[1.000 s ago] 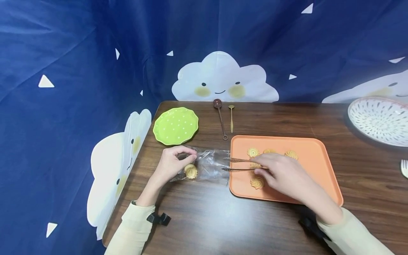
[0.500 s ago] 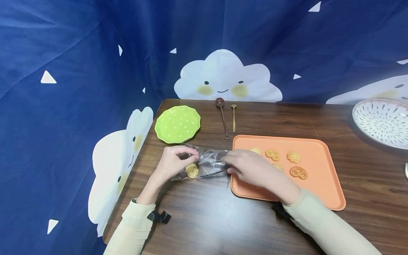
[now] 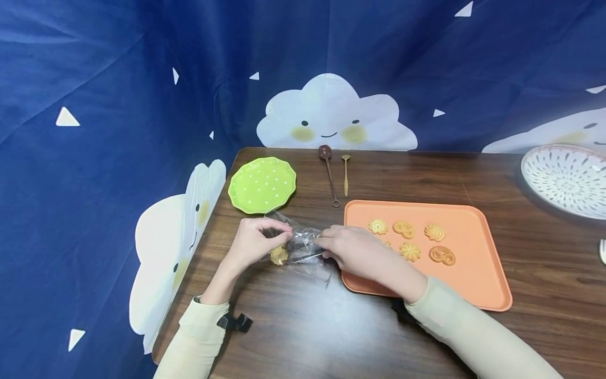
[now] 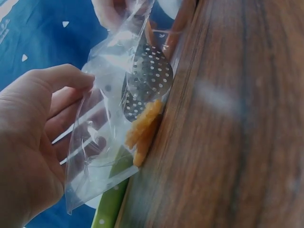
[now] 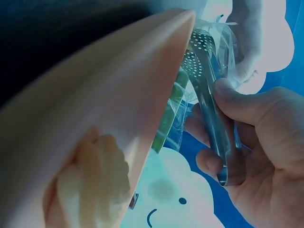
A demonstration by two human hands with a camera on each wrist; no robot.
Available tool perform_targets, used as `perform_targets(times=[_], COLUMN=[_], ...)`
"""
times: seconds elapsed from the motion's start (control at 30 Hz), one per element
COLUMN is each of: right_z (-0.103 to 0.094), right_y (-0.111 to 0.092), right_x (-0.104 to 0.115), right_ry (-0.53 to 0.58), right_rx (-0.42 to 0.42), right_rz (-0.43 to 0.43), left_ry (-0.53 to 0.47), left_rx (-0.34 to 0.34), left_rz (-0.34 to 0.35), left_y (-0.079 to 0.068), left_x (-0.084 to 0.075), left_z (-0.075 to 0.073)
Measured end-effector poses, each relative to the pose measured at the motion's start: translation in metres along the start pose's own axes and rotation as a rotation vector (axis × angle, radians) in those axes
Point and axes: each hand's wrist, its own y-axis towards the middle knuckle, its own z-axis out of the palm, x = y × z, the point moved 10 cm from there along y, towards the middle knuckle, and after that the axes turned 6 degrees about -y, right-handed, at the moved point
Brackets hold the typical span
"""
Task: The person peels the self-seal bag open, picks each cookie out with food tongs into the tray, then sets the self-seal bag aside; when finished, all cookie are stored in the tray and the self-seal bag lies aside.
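Note:
My left hand [image 3: 255, 243] pinches the upper edge of a clear plastic bag [image 4: 102, 142] between thumb and fingers. Yellow cookies [image 4: 142, 128] lie low inside it, two pressed close together in the left wrist view. My right hand [image 3: 355, 251] grips metal tongs [image 5: 213, 118] by their arms, thumb on one side and fingers on the other. Their perforated heads [image 4: 151, 71] are inside the bag, right beside the cookies. In the head view the right hand hides most of the tongs and overlaps the left edge of the orange tray [image 3: 473, 284].
Several cookies, among them a pretzel-shaped one [image 3: 442, 255], lie on the tray. A green dotted plate [image 3: 262, 185] stands behind the bag. A brown ladle [image 3: 329, 173] and a small gold spoon [image 3: 346, 176] lie at the back. A patterned white dish [image 3: 568, 181] is far right.
My right hand has moved left from over the tray, carrying the tongs into the bag. The bag has bunched up and its cookie has shifted slightly. My left hand keeps its pinch.

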Motion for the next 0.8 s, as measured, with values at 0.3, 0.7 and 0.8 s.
perform_targets(times=[0.3, 0.7, 0.8], right_z=[-0.006, -0.012, -0.016], right_y=[-0.002, -0.014, -0.018], right_x=[0.004, -0.01, -0.014], right_ry=[-0.068, -0.079, -0.044], right_rx=[-0.074, -0.082, -0.102], right_rz=[-0.022, 0.053, 0.073], left_ry=[0.002, 0.005, 0.011], left_rx=[0.007, 0.001, 0.001], left_rz=[0.001, -0.007, -0.006], left_y=[0.0, 0.0, 0.0], left_x=[0.001, 0.0, 0.0], left_z=[0.002, 0.002, 0.001])
